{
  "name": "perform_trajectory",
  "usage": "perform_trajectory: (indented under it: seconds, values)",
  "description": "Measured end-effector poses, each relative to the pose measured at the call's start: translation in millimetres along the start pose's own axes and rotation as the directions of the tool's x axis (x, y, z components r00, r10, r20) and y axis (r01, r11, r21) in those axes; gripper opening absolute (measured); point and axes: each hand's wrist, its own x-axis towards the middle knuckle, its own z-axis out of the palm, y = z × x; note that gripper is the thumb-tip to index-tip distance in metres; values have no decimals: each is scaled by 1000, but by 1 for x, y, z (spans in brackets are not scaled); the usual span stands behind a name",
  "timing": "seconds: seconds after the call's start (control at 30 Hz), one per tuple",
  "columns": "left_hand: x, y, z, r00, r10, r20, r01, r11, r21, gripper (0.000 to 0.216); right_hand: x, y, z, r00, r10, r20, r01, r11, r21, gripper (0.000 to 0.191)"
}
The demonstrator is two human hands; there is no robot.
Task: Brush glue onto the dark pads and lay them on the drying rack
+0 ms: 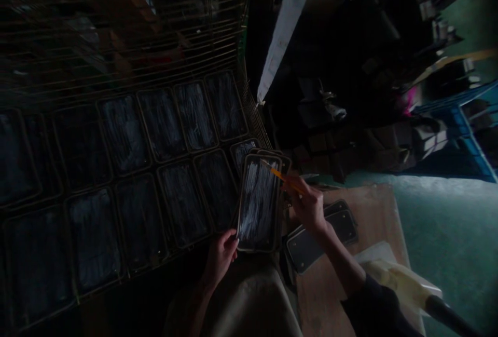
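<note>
My left hand [221, 254] grips the lower left corner of a dark rounded rectangular panel [259, 204] with a shiny, streaked coating, and more panels are stacked under it. My right hand [309, 204] pinches a thin orange stick [282, 177], perhaps a brush or pencil, with its tip over the top of that panel. Both hands are closed. The scene is very dark.
Several similar coated panels [163, 124] lie in rows on a wire rack [116, 46] to the left. A brown board [373, 217] on the right carries dark panels [322, 238]. A white strip [286, 25] hangs above. Blue crates [462, 113] and clutter stand at far right.
</note>
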Motion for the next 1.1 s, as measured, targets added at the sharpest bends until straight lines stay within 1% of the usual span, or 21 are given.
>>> perform_trajectory:
  seconds: [0.07,0.17,0.23,0.3,0.37,0.4,0.47,0.53,0.6,0.67,0.73,0.83,0.9,0.97,1.03,1.1]
  values:
    - [0,0,1,1000,-3,-8,3,1000,11,44,-1,1,12,995,-62,78,61,998,17,25]
    - [0,1,3,1000,-24,-19,24,999,22,45,4,12,27,975,-152,160,154,988,-3,25]
    - [0,1,5,999,-37,-24,37,999,15,45,9,22,29,971,-174,165,181,983,-32,25]
    - [0,0,7,998,-48,-39,48,999,-10,46,11,28,26,982,-154,110,161,985,-57,25]
    - [0,-1,8,998,-49,-50,47,998,-37,46,10,30,21,990,-134,45,138,987,-81,26]
    - [0,-2,8,998,-44,-52,42,998,-48,46,9,29,19,990,-139,34,141,986,-92,26]
    - [0,-3,9,998,-37,-43,35,998,-60,46,9,26,19,981,-179,70,186,977,-101,27]
    - [1,-3,9,998,-48,-36,46,997,-63,46,10,24,22,965,-220,145,237,966,-106,27]
    - [1,-1,9,997,-64,-35,61,996,-63,45,9,24,25,953,-227,201,255,958,-130,26]
    - [0,2,9,997,-62,-36,60,996,-67,44,1,24,25,956,-206,208,241,958,-156,25]
    - [-2,6,9,998,-60,-32,58,995,-76,44,-17,23,21,964,-175,202,207,967,-148,24]
    - [-6,13,11,995,-96,-32,93,992,-89,44,-64,14,11,962,-111,251,143,983,-114,24]
    - [-8,17,11,993,-113,-29,110,990,-86,42,-100,5,5,954,-55,293,92,989,-113,24]
    - [-9,20,11,994,-109,-19,107,991,-82,40,-134,-6,1,952,7,305,29,993,-113,22]
    - [-10,22,11,994,-105,-4,104,991,-86,39,-160,-17,-1,951,71,302,-44,995,-94,21]
    - [-10,22,10,995,-99,13,99,990,-100,40,-178,-29,-2,943,135,305,-121,991,-64,22]
